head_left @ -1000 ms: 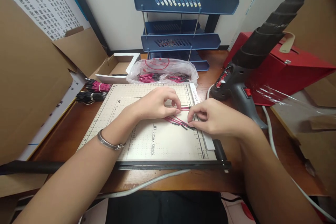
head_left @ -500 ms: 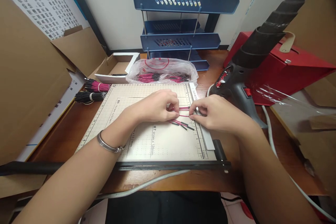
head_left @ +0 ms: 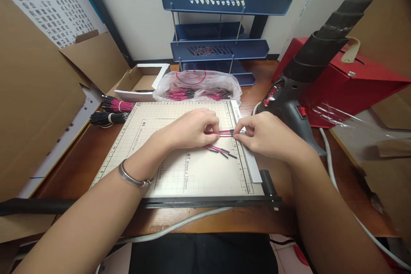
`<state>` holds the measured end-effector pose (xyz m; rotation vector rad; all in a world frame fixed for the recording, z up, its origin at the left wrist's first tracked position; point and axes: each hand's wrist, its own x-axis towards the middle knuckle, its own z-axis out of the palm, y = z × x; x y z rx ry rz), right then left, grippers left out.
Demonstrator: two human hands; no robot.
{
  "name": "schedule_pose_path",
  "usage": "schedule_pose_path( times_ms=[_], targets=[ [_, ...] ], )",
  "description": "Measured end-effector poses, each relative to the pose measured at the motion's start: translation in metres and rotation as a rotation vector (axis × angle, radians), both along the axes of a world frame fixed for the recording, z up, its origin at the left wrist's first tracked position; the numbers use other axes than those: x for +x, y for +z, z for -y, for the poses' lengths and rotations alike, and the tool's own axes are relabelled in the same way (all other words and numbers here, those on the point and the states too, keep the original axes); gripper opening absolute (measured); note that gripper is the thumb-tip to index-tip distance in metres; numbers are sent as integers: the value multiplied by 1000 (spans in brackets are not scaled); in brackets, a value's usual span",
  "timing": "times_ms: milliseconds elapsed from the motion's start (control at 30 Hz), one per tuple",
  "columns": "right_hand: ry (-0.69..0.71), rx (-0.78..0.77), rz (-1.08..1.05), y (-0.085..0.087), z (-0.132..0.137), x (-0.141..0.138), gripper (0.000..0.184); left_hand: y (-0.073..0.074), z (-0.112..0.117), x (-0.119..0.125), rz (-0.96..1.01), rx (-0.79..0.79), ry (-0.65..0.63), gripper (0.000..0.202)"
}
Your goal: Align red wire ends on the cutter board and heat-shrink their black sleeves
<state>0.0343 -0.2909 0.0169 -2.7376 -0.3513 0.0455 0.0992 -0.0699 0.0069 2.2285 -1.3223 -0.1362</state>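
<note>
Several thin pink-red wires (head_left: 226,133) with black ends stretch between my two hands over the cream paper cutter board (head_left: 205,175). My left hand (head_left: 201,128) is closed in a pinch on these wires, its wrist low over the board. Thumb and forefinger of my right hand (head_left: 257,132) pinch the black ends of the wires beside the cutter's white ruler strip (head_left: 253,165). Just below my left hand, more loose wires (head_left: 221,151) with black tips fan out on the board. The fingers hide the far left ends of the held wires.
Bundled wires (head_left: 112,117) lie left of the board. Behind it are a plastic bag (head_left: 195,78) of wires and an open cardboard box (head_left: 141,79). A blue tray rack (head_left: 221,49) stands at the back. On the right are a heat gun (head_left: 289,90) and a red box (head_left: 366,72).
My right hand has moved slightly up and away, bringing the wire it pinches in line with the other held wires. My left hand stays nearly in place.
</note>
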Motion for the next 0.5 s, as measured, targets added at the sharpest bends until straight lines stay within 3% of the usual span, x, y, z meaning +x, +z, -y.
schedule_pose_path(
  times_ms=[500],
  targets=[
    [-8, 19, 20, -2, 2, 1, 12, -2, 1, 0, 37, -8, 12, 9]
  ],
)
